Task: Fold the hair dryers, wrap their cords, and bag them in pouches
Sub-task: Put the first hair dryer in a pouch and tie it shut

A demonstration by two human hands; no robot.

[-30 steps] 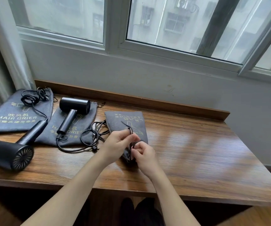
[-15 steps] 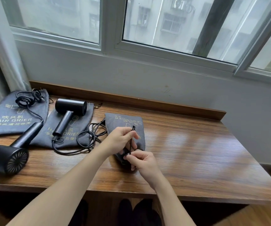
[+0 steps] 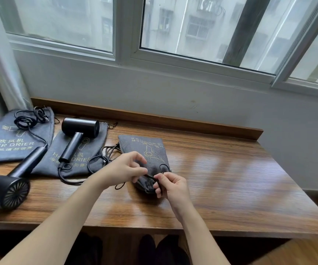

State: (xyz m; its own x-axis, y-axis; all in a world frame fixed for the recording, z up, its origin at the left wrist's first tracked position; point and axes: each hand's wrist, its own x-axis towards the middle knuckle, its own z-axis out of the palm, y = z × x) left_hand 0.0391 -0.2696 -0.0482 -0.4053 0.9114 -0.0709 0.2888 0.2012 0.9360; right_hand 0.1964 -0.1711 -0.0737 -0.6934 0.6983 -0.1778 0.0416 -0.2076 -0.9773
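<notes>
A filled grey pouch [image 3: 144, 159] lies near the middle of the wooden counter [image 3: 231, 180], its gathered mouth turned toward the person and its printed side up. Both hands work at that mouth. The left hand [image 3: 124, 172] hovers over the near end of the pouch with its fingers curled, and its grip pinches the black drawstring [image 3: 150, 176] between thumb and forefinger. The right hand [image 3: 170, 185] sits just beside it, fingers curled, its grip pinching the same drawstring close to the pouch mouth. A loose loop of the string hangs out below the left hand and another loop rises over the pouch behind the right hand.

To the left, a second hair dryer [image 3: 77, 134] lies unfolded on an empty flat pouch [image 3: 89, 155], its handle pointing toward the person and its black cord [image 3: 97, 163] trailing in loose loops toward the filled pouch. Further left, a third pouch [image 3: 7, 144] lies flat with gold lettering reading HAIR DRIER, and a coiled cord [image 3: 28, 119] rests on its far end. A third hair dryer [image 3: 7, 186] lies at the counter's left edge, its vented rear end facing the camera and its handle reaching onto that pouch.

Behind the counter stand a pale wall and a window [image 3: 173, 35].
</notes>
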